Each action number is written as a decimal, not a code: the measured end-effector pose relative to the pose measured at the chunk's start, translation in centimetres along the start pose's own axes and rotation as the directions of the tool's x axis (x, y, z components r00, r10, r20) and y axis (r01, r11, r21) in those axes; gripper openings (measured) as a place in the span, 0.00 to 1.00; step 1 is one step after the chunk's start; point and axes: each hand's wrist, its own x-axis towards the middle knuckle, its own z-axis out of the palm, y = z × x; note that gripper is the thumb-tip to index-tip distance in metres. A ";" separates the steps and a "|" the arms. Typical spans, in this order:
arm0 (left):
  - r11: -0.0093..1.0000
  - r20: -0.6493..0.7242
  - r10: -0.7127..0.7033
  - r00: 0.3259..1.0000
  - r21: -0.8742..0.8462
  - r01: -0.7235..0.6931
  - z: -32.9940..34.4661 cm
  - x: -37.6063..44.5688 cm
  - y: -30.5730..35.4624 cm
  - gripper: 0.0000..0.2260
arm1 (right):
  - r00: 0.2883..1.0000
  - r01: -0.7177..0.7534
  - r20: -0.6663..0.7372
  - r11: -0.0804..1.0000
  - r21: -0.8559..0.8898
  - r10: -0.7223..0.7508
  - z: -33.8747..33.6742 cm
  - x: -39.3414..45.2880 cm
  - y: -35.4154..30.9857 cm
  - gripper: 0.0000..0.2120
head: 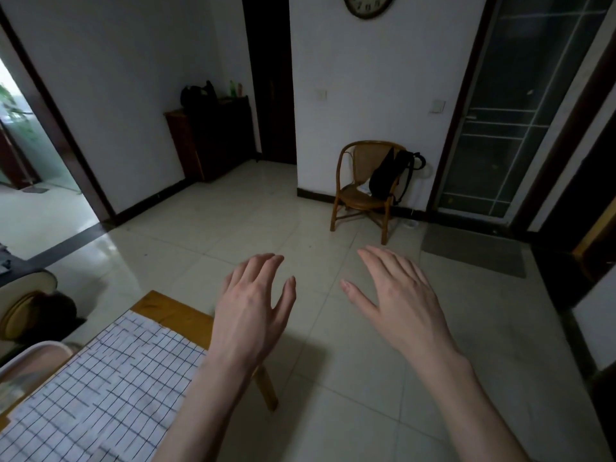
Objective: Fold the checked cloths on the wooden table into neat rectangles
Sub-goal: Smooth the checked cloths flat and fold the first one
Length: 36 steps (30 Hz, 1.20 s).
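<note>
The white cloth with thin dark checks (100, 391) lies spread flat on the wooden table (173, 311) at the lower left of the view. Its long axis runs on a diagonal, from the bottom left edge of the picture up towards the table's far corner, where a strip of bare yellow-brown wood shows beyond the cloth's far edge. One wooden table leg (266, 388) stands on the pale tiled floor (333, 378) below the left forearm.

The left hand (250, 311) hovers above the table's right edge, palm down, fingers loosely spread and slightly curled, holding nothing. The right hand (396, 301) is raised over the floor, well apart from the cloth, palm down, fingers extended and empty.

A rattan armchair (360, 191) with a black backpack (390, 175) on it stands against the far white wall.
</note>
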 end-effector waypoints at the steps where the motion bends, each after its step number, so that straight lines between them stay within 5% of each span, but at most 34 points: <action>1: 1.000 0.001 0.001 1.000 -0.005 -0.001 0.9 1.4 -0.1 0.22 | 1.000 0.006 0.016 1.000 0.003 -0.006 0.6 1.5 0.7 0.37; 16: 0.995 -0.071 -0.092 0.993 0.021 0.094 12.2 22.2 -2.7 0.22 | 0.993 0.113 0.001 0.987 0.116 -0.114 8.8 25.3 10.0 0.35; 36: 0.967 -0.157 -0.226 0.961 0.080 0.240 21.2 43.8 -18.2 0.18 | 0.964 0.258 0.032 0.956 0.138 -0.265 20.5 54.2 8.4 0.36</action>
